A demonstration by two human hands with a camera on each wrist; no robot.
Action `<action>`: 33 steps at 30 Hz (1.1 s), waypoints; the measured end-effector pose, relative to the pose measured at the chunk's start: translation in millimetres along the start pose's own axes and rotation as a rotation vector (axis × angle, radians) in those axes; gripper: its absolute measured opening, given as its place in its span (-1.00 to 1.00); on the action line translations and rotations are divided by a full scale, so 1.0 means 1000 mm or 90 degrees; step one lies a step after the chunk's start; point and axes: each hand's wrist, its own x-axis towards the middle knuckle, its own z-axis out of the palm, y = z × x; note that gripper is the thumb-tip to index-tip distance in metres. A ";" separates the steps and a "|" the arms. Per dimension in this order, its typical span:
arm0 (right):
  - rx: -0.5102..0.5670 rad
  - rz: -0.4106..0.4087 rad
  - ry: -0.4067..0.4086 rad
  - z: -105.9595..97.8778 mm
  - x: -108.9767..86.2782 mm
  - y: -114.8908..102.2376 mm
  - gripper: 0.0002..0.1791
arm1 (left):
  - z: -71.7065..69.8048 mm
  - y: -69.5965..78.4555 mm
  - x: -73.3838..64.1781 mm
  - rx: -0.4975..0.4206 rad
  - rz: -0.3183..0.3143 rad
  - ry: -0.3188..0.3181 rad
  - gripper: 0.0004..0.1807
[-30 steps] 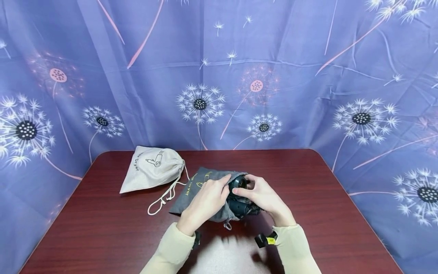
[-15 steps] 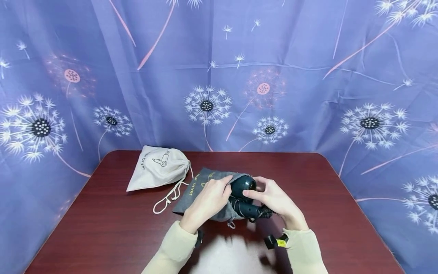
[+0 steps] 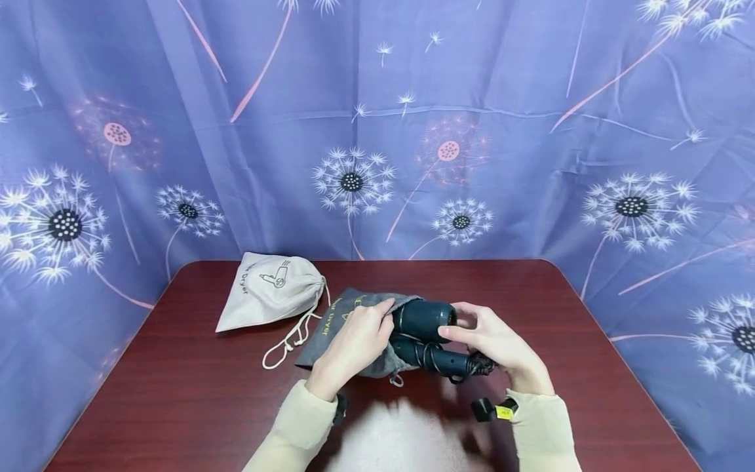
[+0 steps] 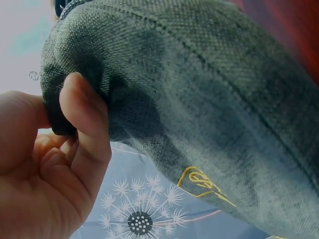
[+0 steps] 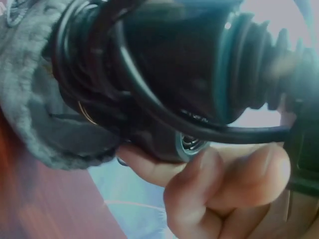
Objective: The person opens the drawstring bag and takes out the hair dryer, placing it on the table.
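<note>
A dark green hair dryer [image 3: 426, 320] sticks partly out of a grey drawstring bag [image 3: 339, 328] in the head view, its front end hidden inside the cloth. Black cord [image 5: 144, 94] winds around its folded handle [image 3: 445, 359]. My right hand [image 3: 489, 334] grips the dryer's round outer end between thumb and fingers. With my left hand [image 3: 356, 337] I pinch the bag's mouth edge, and the left wrist view has the grey cloth [image 4: 164, 74] between thumb and fingers. Yellow stitching [image 4: 199, 184] marks the bag's side.
A white drawstring bag [image 3: 268, 292] printed with a hair dryer lies at the back left, its white cords [image 3: 289, 344] trailing on the dark red table [image 3: 177, 393]. Behind the table hangs a blue curtain [image 3: 283, 164] with dandelion patterns.
The hair dryer has slid rightward out of the grey bag, along with my right hand. More of its barrel and handle now shows. My left hand stays at the bag's mouth.
</note>
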 end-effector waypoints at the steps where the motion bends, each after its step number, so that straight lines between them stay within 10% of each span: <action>1: 0.002 0.000 -0.003 -0.002 -0.001 0.001 -0.41 | -0.001 0.000 0.000 -0.002 -0.005 0.001 -0.57; 22: 0.140 -0.028 0.074 -0.053 -0.032 0.026 -0.60 | -0.002 -0.001 0.003 0.022 -0.015 0.060 -0.57; 33: 0.232 0.083 0.257 -0.068 -0.028 0.049 -0.44 | -0.004 -0.003 0.001 0.013 -0.030 0.058 -0.57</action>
